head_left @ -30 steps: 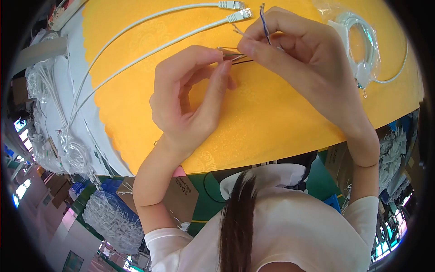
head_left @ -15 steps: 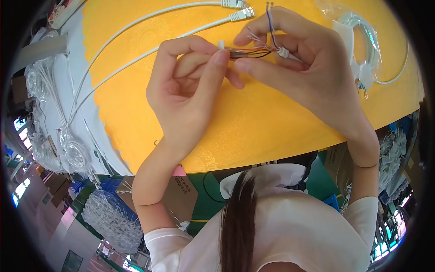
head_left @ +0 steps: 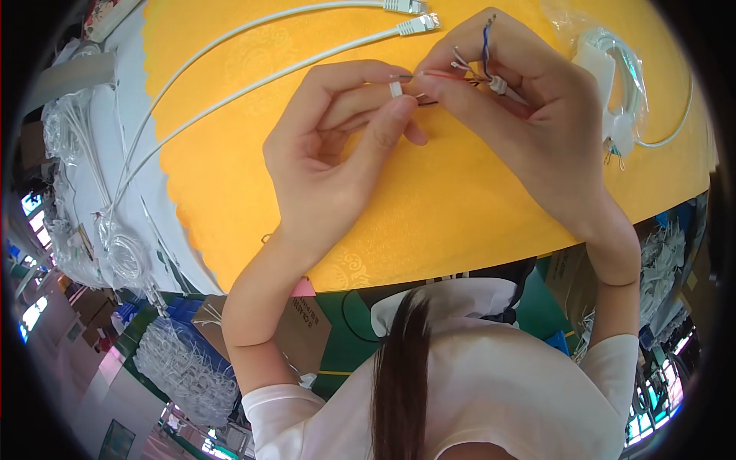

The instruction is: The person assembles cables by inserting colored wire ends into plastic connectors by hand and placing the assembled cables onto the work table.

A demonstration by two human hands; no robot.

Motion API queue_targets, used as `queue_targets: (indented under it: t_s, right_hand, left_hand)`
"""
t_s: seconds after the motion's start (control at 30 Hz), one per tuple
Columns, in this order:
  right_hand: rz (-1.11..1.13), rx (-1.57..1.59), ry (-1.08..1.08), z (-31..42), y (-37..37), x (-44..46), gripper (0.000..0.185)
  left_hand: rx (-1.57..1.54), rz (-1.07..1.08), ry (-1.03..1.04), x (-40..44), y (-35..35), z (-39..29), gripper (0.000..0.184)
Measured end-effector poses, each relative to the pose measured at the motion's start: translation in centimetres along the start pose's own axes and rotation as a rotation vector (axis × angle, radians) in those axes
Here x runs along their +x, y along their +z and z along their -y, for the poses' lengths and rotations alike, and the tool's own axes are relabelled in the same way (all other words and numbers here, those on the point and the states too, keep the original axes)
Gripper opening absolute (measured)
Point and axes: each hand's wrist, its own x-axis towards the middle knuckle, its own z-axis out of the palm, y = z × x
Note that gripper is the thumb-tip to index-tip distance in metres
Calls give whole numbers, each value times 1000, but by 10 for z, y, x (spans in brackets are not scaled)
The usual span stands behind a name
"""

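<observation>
Between the thumb and fingers of my left hand [head_left: 326,149] is a small white connector [head_left: 395,89]. My right hand [head_left: 540,126] pinches thin coloured wires [head_left: 452,75] close to that connector, thumb and forefinger together. These wires come from a white cable end [head_left: 498,84] lying across the right fingers, where a blue wire [head_left: 486,42] and a few pale ones stick up. Fingers partly hide the wires, so I cannot tell how many sit in the connector. Above the hands, two white network cables [head_left: 307,60] with clear plugs rest on the yellow cloth [head_left: 429,207].
A coiled white cable in a clear bag [head_left: 613,73] lies at the right. More bagged cables [head_left: 123,257] are on the white surface at left. Below the table edge stand a cardboard box [head_left: 303,333] and a bundle of white cables [head_left: 184,376].
Both hands have shifted slightly right. The right thumb and forefinger have closed on the wires near the connector, which now shows more fully in the left fingers.
</observation>
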Motion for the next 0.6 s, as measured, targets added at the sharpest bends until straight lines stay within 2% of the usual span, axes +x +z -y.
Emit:
queue_targets:
  t_s: [0.17,0.3,0.37,0.5,0.6]
  right_hand:
    - [-150,137,-247,-23,26,-3,7]
    - [-129,115,-223,-19,25,-6,6]
    - [-123,-41,-205,-16,22,-7,6]
    - [-100,-112,-160,-16,21,-9,6]
    - [-191,193,-243,-24,25,-7,6]
  left_hand:
    - [96,-2,64,-1,1,-1,15]
    - [31,6,69,0,-2,0,13]
    - [-34,47,111,1,-3,4,11]
    - [-59,50,110,0,-2,6,11]
    - [-204,65,89,1,0,6,12]
